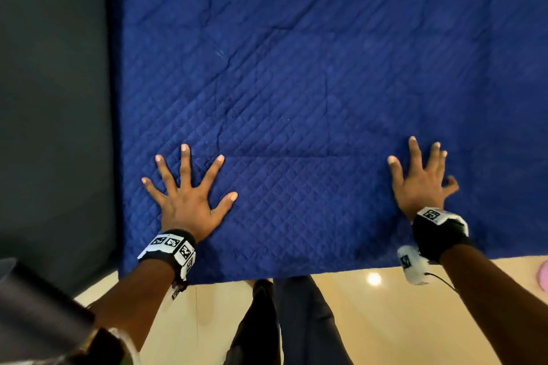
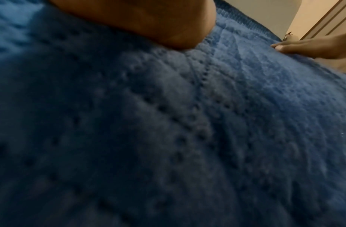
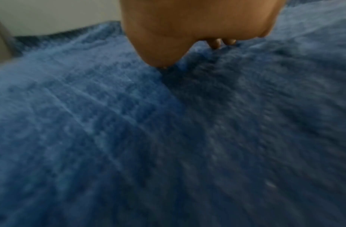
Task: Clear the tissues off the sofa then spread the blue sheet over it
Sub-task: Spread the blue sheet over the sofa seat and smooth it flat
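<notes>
While blue sheet [image 1: 311,68] (quilted) covers sofa [image 1: 53,98], both hands, left [image 1: 185,204] and right [image 1: 421,187], press flat, fingers spread; cream floor [image 1: 385,305] below.

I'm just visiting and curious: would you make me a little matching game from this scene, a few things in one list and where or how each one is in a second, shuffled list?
Things:
1. left hand
2. right hand
3. blue sheet
4. floor

States:
A. cream and glossy, below the sheet's near edge
B. quilted, spread out flat
C. fingers splayed wide, flat on the sheet near its left edge
D. fingers pressing the sheet farther right

Pairs: 1-C, 2-D, 3-B, 4-A
</notes>
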